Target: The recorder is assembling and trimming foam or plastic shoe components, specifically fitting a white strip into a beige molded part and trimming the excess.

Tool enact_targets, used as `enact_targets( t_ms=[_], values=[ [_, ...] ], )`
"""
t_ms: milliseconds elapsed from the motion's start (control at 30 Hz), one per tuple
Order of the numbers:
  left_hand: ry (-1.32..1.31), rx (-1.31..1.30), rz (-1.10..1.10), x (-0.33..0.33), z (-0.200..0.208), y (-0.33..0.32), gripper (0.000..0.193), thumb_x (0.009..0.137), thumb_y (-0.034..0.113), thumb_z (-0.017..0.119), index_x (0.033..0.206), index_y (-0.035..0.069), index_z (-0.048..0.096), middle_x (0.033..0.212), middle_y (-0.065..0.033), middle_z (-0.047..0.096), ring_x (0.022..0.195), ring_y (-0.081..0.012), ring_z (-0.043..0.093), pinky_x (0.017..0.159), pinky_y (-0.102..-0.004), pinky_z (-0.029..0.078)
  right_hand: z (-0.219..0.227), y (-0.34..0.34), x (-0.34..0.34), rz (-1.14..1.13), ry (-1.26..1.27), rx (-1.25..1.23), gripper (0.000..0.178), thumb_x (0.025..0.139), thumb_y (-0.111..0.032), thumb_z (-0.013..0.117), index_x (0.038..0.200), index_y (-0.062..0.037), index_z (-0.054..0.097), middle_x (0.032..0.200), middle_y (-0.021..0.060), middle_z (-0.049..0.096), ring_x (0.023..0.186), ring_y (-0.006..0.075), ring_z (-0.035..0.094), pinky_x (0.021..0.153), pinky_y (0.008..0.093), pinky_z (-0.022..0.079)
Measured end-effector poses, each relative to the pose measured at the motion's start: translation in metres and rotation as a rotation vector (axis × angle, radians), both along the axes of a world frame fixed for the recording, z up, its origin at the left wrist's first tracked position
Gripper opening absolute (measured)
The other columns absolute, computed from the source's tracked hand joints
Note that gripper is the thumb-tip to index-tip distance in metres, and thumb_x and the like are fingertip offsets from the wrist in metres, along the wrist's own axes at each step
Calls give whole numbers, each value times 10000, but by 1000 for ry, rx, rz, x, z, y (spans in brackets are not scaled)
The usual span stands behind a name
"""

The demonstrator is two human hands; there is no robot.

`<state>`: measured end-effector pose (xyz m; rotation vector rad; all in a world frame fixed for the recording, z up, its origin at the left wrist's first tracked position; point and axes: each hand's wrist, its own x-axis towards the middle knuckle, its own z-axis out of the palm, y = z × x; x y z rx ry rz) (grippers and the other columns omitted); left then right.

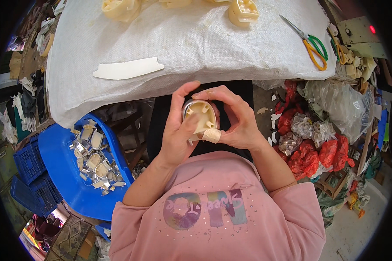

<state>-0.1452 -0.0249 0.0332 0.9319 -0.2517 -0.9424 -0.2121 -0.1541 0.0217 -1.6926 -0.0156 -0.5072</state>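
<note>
Bright even light, fisheye-bent dark edges

a table (196, 48) lies beyond the hands (204, 126), scissors (311, 43) far right, a tub (61, 161) of parts (93, 158) lower left.

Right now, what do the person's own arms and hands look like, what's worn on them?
Both forearms are bare, with pink sleeves pushed up toward the elbows. They belong to a pink top with small studs and a pastel print on the chest. The left hand wears no glove. The right hand is gloveless too, but a beige bandage is wrapped round one fingertip. No rings or watch show.
</note>
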Motion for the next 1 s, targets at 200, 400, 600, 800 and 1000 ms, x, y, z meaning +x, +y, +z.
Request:
enact_targets(
  t_ms=[200, 400, 600, 800, 1000],
  values=[
    [54, -60, -6, -3, 2, -1, 779, 866, 719, 240, 1419, 173, 192, 854, -166, 547, 672, -217, 551, 562, -300, 460, -3, -4, 6, -70, 81, 424, 258, 910, -165, 542, 1130, -30, 565, 993, 81, 599, 895, 157, 579, 733, 269, 491],
    [-142, 114, 25, -4, -1, -8, 750, 906, 652, 259, 1415, 104, 199, 1061, -121, 525, 705, -196, 580, 552, -299, 495, 2, -6, 15, 296, 290, 725, 140, 877, -173, 565, 914, -44, 607, 916, 31, 597, 608, 79, 598, 316, 175, 437],
    [-119, 52, 117, -9, 8, -11, 597, 974, 435, 387, 1376, 17, 245, 1200, -126, 442, 1061, -148, 484, 866, -254, 419, -3, 2, 10, 42, 82, 167, 90, 867, -125, 561, 925, -69, 599, 941, 44, 590, 875, 184, 586, 715, 301, 489],
    [-85, 109, 257, -8, 14, -15, 459, 978, 329, 446, 1318, 45, 326, 1037, -79, 508, 893, -95, 522, 733, -224, 449, -5, 16, 3, -35, 115, 9, 290, 911, -167, 457, 1188, -93, 502, 1104, 74, 559, 1060, 246, 498, 955, 379, 297],
    [-43, 71, 331, -4, 15, -16, 390, 988, 291, 423, 1285, 43, 376, 947, -59, 535, 837, -91, 544, 704, -227, 464, -7, 27, 0, -55, 97, 75, 409, 970, -256, 390, 1335, -71, 397, 1245, 104, 472, 1198, 257, 420, 1025, 368, 253]
  ],
)
